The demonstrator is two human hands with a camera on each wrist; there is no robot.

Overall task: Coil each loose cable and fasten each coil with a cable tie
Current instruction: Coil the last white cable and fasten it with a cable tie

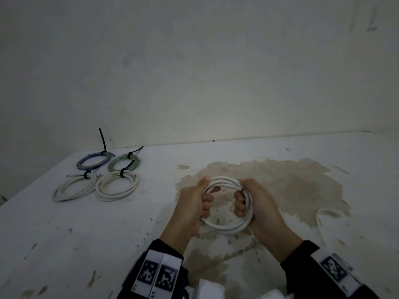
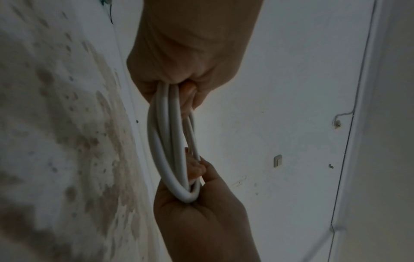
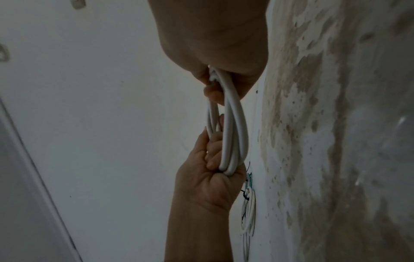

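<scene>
Where the left hand [image 1: 194, 203] and the right hand [image 1: 257, 203] close round the coiled white round cable [image 1: 224, 228], the turns of the coil are hidden under fingers and palms, so their number cannot be told. In both wrist views the near hand is cut off by the top edge. A pale box-like object [image 1: 210, 288] is cut by the head view's bottom edge and cannot be identified. The wall-mounted small pale switch plate [image 2: 277, 161] is too blurred for detail.

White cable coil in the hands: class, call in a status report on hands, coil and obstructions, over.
Left hand and right hand both grip white coil, no tie on it. Four tied coils lie far left on table. Nothing in the way.
</scene>
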